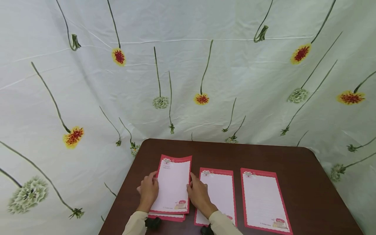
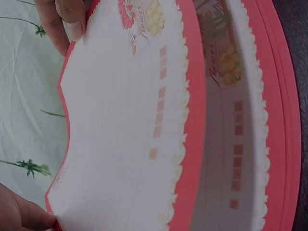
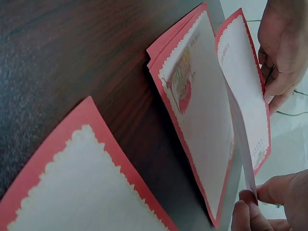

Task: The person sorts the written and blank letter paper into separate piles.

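A red-bordered sheet of stationery paper (image 1: pixel 173 186) is held up by both hands, bowed between them in the left wrist view. My left hand (image 1: pixel 148 190) pinches its left edge; that hand (image 2: pixel 21 211) is at the bottom left of the left wrist view. The right edge is pinched between thumb and fingers of my right hand (image 1: pixel 199 192), seen low in the right wrist view as a hand (image 3: pixel 276 202). Directly beneath lies a stack of matching sheets (image 2: pixel 269 144), overlapped by the raised one. Small writing shows near the held sheet's top.
To the right on the dark brown table (image 1: pixel 311 182) lie a middle red-bordered sheet (image 1: pixel 218 186), partly covered by my right forearm, and another red-bordered sheet (image 1: pixel 262 199) farther right. Behind the table hangs a pale flower-patterned cloth (image 1: pixel 182 29).
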A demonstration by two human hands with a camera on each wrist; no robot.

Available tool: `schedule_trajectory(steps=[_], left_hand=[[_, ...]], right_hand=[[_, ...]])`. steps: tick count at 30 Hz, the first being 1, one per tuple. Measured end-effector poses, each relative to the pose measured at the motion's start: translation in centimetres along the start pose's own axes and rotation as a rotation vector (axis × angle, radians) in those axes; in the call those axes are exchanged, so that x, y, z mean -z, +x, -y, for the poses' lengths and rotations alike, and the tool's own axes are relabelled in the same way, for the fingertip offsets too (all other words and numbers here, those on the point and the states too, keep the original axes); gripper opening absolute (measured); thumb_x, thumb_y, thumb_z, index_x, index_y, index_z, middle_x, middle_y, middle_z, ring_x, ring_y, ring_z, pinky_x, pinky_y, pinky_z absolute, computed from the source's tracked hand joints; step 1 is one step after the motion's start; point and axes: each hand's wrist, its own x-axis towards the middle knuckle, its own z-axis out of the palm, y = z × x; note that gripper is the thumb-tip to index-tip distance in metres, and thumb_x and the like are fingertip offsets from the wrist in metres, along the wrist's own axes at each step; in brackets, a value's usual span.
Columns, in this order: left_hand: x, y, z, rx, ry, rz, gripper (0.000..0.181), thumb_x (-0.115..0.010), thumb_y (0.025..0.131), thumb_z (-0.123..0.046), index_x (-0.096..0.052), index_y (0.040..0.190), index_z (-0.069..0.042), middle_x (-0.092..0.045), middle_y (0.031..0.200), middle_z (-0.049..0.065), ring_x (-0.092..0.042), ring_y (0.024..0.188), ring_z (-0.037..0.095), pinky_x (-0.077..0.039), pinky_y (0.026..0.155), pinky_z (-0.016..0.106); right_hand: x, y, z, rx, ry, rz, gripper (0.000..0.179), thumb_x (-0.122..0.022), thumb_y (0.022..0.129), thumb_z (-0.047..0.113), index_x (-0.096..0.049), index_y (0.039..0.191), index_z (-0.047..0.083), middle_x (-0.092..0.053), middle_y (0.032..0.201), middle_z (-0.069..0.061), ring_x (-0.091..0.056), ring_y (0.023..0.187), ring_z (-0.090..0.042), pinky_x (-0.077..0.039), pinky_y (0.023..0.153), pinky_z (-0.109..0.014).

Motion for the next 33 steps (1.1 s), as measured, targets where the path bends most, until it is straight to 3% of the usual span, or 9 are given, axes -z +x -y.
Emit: schedule_trajectory(steps=[11, 19, 25, 29, 33], left_hand=[[-0.6, -0.2, 1.1, 0.020, 0.002, 0.034, 0.035, -0.053, 0.103, -0.008, -0.069, 0.132, 0.000, -0.071, 0.117, 0.030, -0.066, 0.105, 0.050, -0.038, 0.082, 0.062], [-1.1, -0.2, 1.3, 0.018, 0.007, 0.033, 0.035, -0.054, 0.102, -0.008, -0.069, 0.132, 0.001, -0.071, 0.117, 0.030, -0.066, 0.105, 0.050, -0.038, 0.081, 0.061], [-1.3, -0.5, 1.5, 0.054, 0.023, 0.072, 0.039, -0.058, 0.100, -0.010, -0.066, 0.135, 0.005, -0.067, 0.122, 0.033, -0.060, 0.111, 0.052, -0.037, 0.085, 0.063], [-1.4, -0.9, 1.5, 0.090, 0.020, 0.114, 0.046, -0.058, 0.100, -0.012, -0.060, 0.141, 0.008, -0.055, 0.131, 0.035, -0.049, 0.121, 0.053, -0.031, 0.092, 0.064], [-1.5, -1.2, 1.5, 0.106, 0.030, 0.133, 0.048, -0.056, 0.100, -0.012, -0.057, 0.144, 0.008, -0.049, 0.133, 0.036, -0.043, 0.123, 0.052, -0.029, 0.095, 0.064]], right_hand=[[-1.4, 0.0, -0.3, -0.024, -0.003, 0.042, 0.052, -0.071, 0.098, 0.011, -0.056, 0.145, -0.006, -0.058, 0.079, 0.007, -0.057, 0.074, -0.009, -0.037, 0.080, -0.046], [-1.7, -0.1, -0.1, -0.014, -0.026, 0.034, 0.052, -0.072, 0.097, 0.013, -0.057, 0.143, -0.006, -0.058, 0.076, 0.005, -0.066, 0.086, -0.020, -0.037, 0.078, -0.046], [-1.9, -0.3, -0.1, -0.039, -0.064, 0.011, 0.052, -0.074, 0.095, 0.015, -0.059, 0.141, -0.006, -0.060, 0.091, -0.008, -0.062, 0.096, -0.033, -0.037, 0.076, -0.046], [-2.1, -0.3, -0.3, -0.068, -0.103, -0.008, 0.052, -0.074, 0.094, 0.016, -0.061, 0.139, -0.006, -0.062, 0.104, -0.017, -0.058, 0.097, -0.033, -0.038, 0.077, -0.047], [-2.3, -0.3, -0.3, -0.083, -0.110, -0.002, 0.050, -0.074, 0.094, 0.016, -0.062, 0.137, -0.007, -0.061, 0.105, -0.018, -0.057, 0.096, -0.034, -0.037, 0.077, -0.047]])
